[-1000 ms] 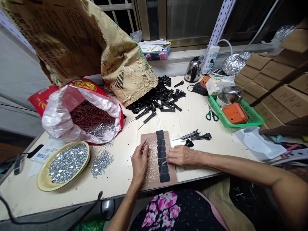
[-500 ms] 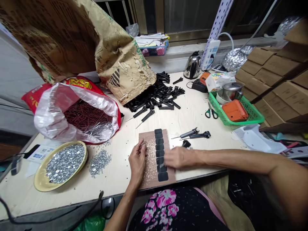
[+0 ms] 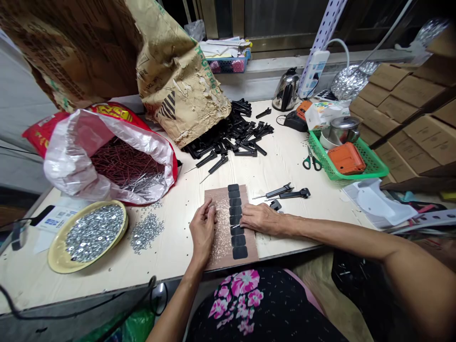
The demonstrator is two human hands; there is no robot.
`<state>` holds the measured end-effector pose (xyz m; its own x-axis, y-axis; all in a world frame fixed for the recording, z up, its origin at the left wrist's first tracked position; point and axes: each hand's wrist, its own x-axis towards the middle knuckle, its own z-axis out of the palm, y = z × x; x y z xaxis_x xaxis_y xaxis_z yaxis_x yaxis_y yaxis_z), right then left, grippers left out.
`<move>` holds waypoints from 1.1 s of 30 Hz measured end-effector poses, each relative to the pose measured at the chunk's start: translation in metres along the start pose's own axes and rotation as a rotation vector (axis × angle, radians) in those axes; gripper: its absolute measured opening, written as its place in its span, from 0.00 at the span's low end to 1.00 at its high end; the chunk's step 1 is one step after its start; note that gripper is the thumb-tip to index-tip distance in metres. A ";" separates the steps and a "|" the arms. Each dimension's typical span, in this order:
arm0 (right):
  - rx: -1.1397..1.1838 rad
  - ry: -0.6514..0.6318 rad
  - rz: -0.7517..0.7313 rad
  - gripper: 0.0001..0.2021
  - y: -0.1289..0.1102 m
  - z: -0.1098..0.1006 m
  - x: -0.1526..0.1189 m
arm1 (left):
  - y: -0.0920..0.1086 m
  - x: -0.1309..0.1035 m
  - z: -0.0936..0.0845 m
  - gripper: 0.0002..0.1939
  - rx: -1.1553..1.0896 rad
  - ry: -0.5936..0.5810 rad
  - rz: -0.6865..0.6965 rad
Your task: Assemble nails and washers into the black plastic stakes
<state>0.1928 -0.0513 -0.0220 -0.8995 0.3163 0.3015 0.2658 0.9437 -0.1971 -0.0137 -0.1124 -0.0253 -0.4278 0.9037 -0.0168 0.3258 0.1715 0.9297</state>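
A brown board (image 3: pixel 221 259), speckled with pale grit, lies near the table's front edge. Down its right side runs a column of black rounded pads (image 3: pixel 239 252). My left hand (image 3: pixel 203 230) rests on the board's left edge with fingers curled in; whatever they hold is hidden. With closed fingertips my right hand (image 3: pixel 261 219) reaches over the pads from the right. A thin silver piece (image 3: pixel 235 226) sticks out from those fingertips over a lower pad; its other end is hidden. Just behind this hand is a small black part (image 3: pixel 275 204).
Two black-handled pieces with metal shafts (image 3: pixel 281 191) lie beyond. Many similar black parts (image 3: pixel 245 133) spill from a paper sack (image 3: pixel 185 90). At left are a bag of dark red nails (image 3: pixel 124 168), a bowl of washers (image 3: pixel 94 235) and loose washers (image 3: pixel 147 232). Scissors (image 3: pixel 312 160) and a green basket (image 3: pixel 374 166) stand right.
My right hand, blurred before, is now sharp, slightly higher along the pad column, with a thin silver piece showing at its fingertips. My left hand keeps its place; the whole view has shifted slightly.
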 end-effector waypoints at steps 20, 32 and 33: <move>-0.288 -0.040 0.051 0.09 0.080 0.021 0.143 | 0.004 -0.022 -0.040 0.21 -0.103 0.077 -0.110; -0.236 0.034 0.053 0.12 0.095 0.036 0.159 | -0.043 0.009 -0.138 0.16 0.953 0.312 0.276; -0.213 0.084 0.066 0.13 0.092 0.030 0.157 | -0.042 0.013 -0.136 0.16 1.016 0.286 0.277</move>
<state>0.0658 0.0820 -0.0212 -0.8484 0.3763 0.3724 0.3978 0.9172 -0.0207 -0.1477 -0.1609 -0.0150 -0.3701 0.8586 0.3548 0.9290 0.3391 0.1484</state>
